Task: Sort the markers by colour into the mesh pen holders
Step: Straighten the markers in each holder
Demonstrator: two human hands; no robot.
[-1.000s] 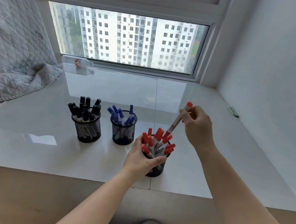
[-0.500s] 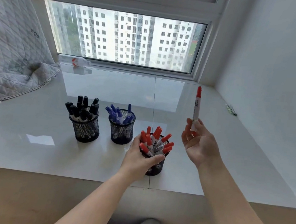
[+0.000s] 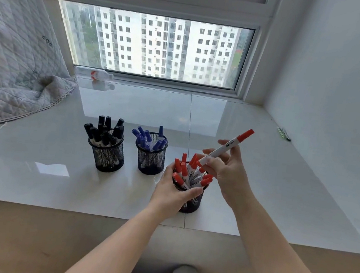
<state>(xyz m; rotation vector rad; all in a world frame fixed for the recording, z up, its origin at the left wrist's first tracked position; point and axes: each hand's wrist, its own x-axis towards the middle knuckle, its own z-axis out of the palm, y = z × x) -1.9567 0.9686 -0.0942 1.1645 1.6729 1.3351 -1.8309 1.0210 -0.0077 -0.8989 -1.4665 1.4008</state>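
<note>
L hand was wrapped round the nearest mesh holder, thumb across its front, prob. to keep it from tipping while markers went in. That holder was packed w/ red-capped markers, caps up. Just above it, R hand pinched one more red marker between thumb and fingertips, other fingers loose; the marker lay tilted, cap pointing up and away to the right, butt end over the holder's mouth, likely lined up for dropping in. Farther back stood the blue holder w/ blue markers, and left of it the black holder w/ black ones, apart from each other. Sorting looked nearly done. Beyond, a bottle lay by the window; a couple of green pens sat by the right wall.
</note>
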